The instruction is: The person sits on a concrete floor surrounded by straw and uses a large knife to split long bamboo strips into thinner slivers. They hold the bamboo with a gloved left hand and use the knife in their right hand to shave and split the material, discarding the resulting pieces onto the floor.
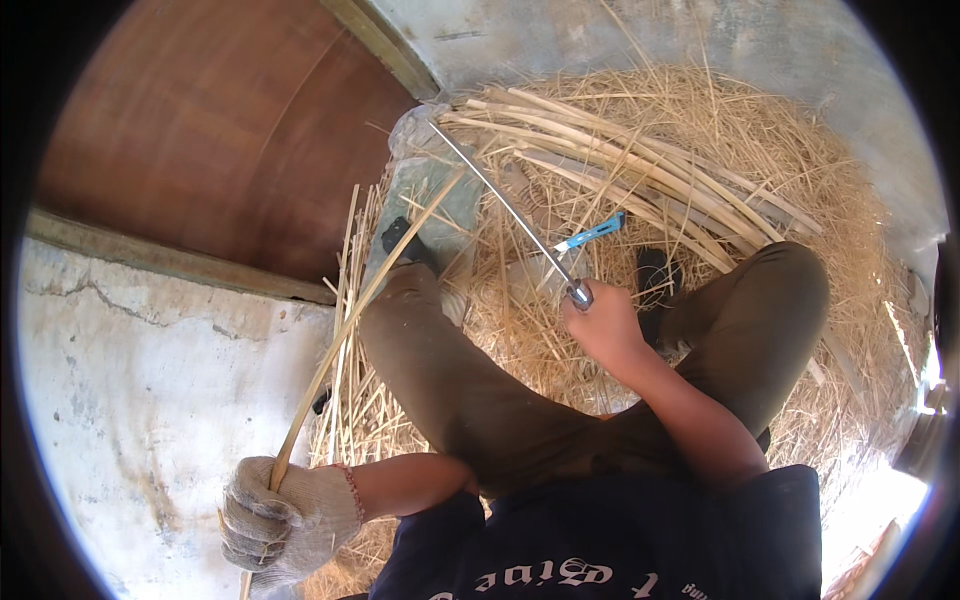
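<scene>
My left hand (285,515), in a pale knitted glove, is closed round a long bamboo strip (340,335) at the lower left. The strip slants up and right, its far end close to the left side of the blade. My bare right hand (607,328) grips the handle of a long knife (500,197) between my knees. Its thin, straight blade points up and left, away from me, seen nearly edge-on. A small blue-handled cutting tool (595,232) lies just beyond my right hand, beside the blade; its exact kind is unclear.
A bundle of split bamboo strips (640,165) lies on heaped shavings (780,140) at the far right. More thin strips (345,370) lie by my left leg. A brown panel (220,130) and a cracked white wall (150,400) stand at the left.
</scene>
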The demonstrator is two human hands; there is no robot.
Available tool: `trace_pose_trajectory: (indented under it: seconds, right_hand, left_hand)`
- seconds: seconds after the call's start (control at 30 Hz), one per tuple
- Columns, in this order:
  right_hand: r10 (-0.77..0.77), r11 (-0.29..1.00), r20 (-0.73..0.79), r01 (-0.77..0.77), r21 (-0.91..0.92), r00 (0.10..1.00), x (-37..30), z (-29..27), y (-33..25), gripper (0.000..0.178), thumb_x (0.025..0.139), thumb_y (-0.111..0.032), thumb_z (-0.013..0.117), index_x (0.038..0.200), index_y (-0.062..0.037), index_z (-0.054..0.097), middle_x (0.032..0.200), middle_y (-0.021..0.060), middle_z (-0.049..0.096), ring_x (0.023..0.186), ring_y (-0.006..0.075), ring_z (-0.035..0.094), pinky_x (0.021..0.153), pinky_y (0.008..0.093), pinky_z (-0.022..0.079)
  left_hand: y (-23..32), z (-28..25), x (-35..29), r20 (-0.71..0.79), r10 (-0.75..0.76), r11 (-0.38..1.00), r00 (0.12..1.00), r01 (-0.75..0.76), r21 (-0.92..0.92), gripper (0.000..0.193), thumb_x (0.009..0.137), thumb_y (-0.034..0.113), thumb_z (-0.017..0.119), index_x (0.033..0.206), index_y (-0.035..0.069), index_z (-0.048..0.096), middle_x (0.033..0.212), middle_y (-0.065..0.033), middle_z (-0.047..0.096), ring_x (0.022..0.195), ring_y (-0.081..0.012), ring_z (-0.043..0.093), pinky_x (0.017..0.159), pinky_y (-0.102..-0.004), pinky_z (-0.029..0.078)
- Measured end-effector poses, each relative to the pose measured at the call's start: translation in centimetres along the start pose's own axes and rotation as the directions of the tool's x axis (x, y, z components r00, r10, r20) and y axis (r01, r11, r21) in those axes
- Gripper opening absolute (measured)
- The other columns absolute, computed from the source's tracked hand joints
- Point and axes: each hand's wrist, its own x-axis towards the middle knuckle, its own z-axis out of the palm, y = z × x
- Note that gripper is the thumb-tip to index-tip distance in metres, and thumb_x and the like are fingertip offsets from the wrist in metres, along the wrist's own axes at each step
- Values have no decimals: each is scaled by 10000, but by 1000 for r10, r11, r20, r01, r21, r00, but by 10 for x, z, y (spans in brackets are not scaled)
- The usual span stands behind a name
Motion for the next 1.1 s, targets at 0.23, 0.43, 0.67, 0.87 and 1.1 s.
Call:
trace_pose_trajectory:
  seconds: [0.23, 0.43, 0.67, 0.87, 1.1]
  right_hand:
    - [-555, 830, 19, 555, -59, 832, -15, -1, -10, 154, 845, -178, 691, 882, -30, 669, 628, 180, 632, 594, 386, 667, 574, 486, 535]
    - [90, 995, -187, -82, 50, 978, 30, -13, 16, 213, 841, -221, 719, 833, -8, 700, 648, 197, 659, 644, 369, 693, 619, 454, 524]
    - [237, 936, -116, -195, 293, 965, 26, -20, 13, 282, 844, -238, 709, 728, 17, 679, 587, 131, 627, 548, 251, 615, 576, 423, 468]
    - [285, 832, 32, -264, 488, 958, 9, -10, 10, 290, 855, -194, 691, 645, -9, 614, 548, 63, 574, 486, 152, 521, 497, 377, 391]
    - [-133, 991, 179, 135, 4, 975, -48, 8, -15, 159, 832, -169, 701, 849, -20, 647, 630, 156, 630, 571, 330, 655, 580, 452, 505]
  left_hand:
    - [16, -6, 6, -23, 25, 1000, 999, -25, -13, 621, 975, 672, 538, 603, 191, 409, 564, 66, 346, 535, -126, 368, 487, -292, 323]
    - [20, -1, 7, -32, 56, 996, 998, -58, -63, 621, 977, 669, 537, 604, 191, 406, 566, 66, 343, 538, -126, 367, 490, -292, 322]
    - [19, 10, 7, -78, 101, 989, 992, -109, -101, 620, 980, 664, 536, 605, 190, 402, 569, 66, 340, 541, -127, 366, 494, -292, 320]
    - [-20, 27, -7, -50, 38, 983, 998, -46, -178, 602, 995, 677, 511, 678, 176, 405, 638, 42, 351, 606, -147, 376, 538, -292, 312]
    - [-86, 19, -31, 1, -167, 945, 986, 161, -283, 663, 978, 763, 433, 719, 153, 449, 697, 5, 390, 643, -169, 370, 555, -310, 345]
